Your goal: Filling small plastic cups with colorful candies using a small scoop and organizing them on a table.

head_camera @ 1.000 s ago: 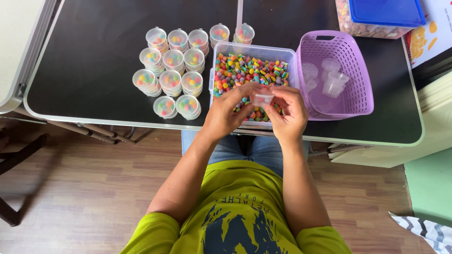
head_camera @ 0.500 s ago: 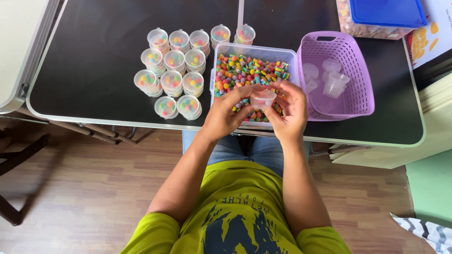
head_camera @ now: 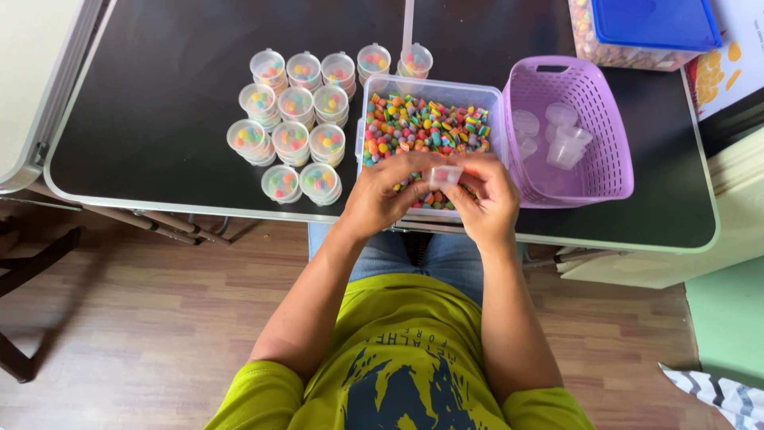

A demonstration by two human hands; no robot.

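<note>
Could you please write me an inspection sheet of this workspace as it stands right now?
Surface: black folding table with a pale rim.
Job's things: small clear cup held over a clear tub of coloured sweets.
Clutter: filled lidded cups in rows left of the tub; purple basket with empty cups on the right; blue-lidded box at the far corner.
Hands: left hand and right hand both grip the small cup.
Cables: nothing seen.
Surroundings: wooden floor; person seated in a yellow-green shirt.
</note>
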